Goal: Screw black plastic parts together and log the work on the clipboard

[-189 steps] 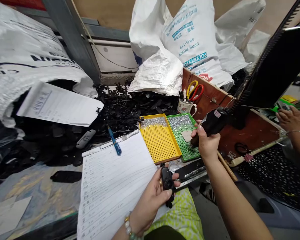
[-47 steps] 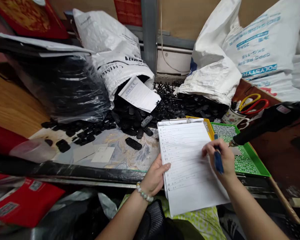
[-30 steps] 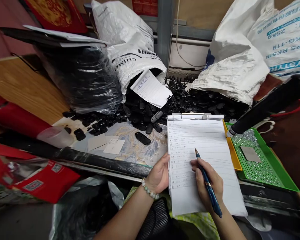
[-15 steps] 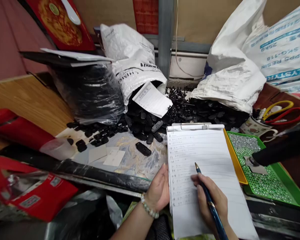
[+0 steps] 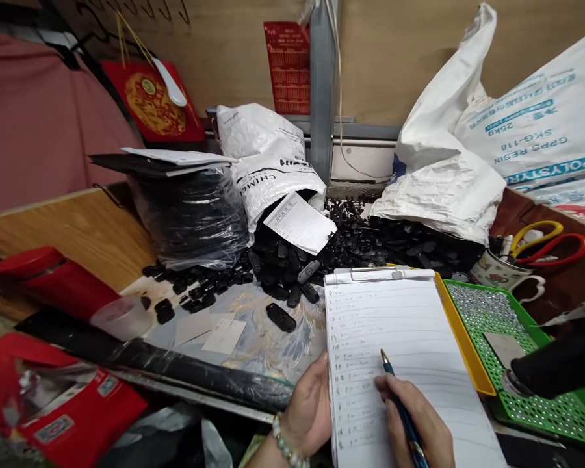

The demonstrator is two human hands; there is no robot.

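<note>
My left hand [image 5: 309, 409], with a bead bracelet at the wrist, holds the left edge of a clipboard [image 5: 370, 275]; its fingertips are hidden behind the board. Lined paper [image 5: 409, 325] with rows of handwriting down its left side lies under the metal clip. In my right hand [image 5: 422, 422] is a dark blue pen [image 5: 403, 408], gripped between thumb and fingers. The pen tip points up and left, over the middle of the sheet; whether it touches the paper I cannot tell.
Black plastic parts [image 5: 355, 240] are heaped behind the clipboard, below white sacks [image 5: 283, 179]. On the right are a green tray [image 5: 550, 335] of small metal pieces, a black tool [image 5: 560, 361] and a mug [image 5: 500, 270] with scissors. A red flask [image 5: 53, 279] lies left.
The view has tilted upward, so the bench, clipboard and hands sit lower in the picture. Against the green tray, the black tool's tip appears nearer the front. Both hands keep their grips.
</note>
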